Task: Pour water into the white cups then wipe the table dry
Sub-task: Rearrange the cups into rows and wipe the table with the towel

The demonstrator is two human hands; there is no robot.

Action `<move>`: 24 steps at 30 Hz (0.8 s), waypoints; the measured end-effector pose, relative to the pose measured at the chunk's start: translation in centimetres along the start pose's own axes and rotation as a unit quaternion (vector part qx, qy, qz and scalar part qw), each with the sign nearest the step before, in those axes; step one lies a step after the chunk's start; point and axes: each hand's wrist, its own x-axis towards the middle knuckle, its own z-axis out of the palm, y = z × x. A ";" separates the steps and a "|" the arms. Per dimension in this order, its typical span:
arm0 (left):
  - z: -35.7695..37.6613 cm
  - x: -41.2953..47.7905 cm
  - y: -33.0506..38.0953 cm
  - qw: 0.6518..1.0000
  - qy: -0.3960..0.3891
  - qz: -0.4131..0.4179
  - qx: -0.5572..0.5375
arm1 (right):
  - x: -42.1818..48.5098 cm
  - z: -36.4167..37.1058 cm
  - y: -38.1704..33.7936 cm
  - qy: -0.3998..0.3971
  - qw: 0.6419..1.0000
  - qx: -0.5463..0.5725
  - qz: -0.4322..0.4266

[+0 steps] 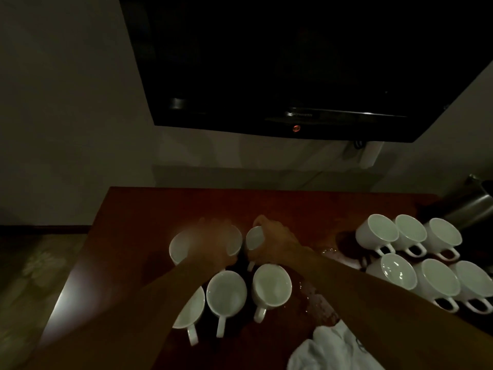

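Several white cups stand on the red-brown table [128,236]. My right hand [277,237] grips one small white cup [253,240] in the back row, fingers curled over its rim. My left hand [213,244] is blurred by motion above two other back-row cups [179,248]; its grip is unclear. Three cups stand in the near row, handles toward me: one partly under my left forearm [190,309], a middle one [226,292] and a right one [272,285]. A wet patch [317,303] glistens right of them. A white cloth [333,348] lies at the near edge.
Several more white cups [416,252] crowd the table's right side in two rows. A metal kettle [472,206] stands behind them at the far right. A dark wall-mounted screen [293,62] hangs above the table's far edge. The scene is dim.
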 end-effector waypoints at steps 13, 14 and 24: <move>-1.6 2.1 2.6 1.000 -0.020 -0.012 -0.016 | -0.2 -4.6 4.3 0.012 0.999 0.025 0.026; -1.8 2.4 3.1 1.000 -0.017 -0.012 -0.020 | -0.3 -5.2 4.9 0.010 0.999 0.023 0.031; -3.6 6.6 9.8 0.999 -0.003 -0.003 -0.043 | 0.0 -10.6 12.1 0.008 0.998 0.024 0.056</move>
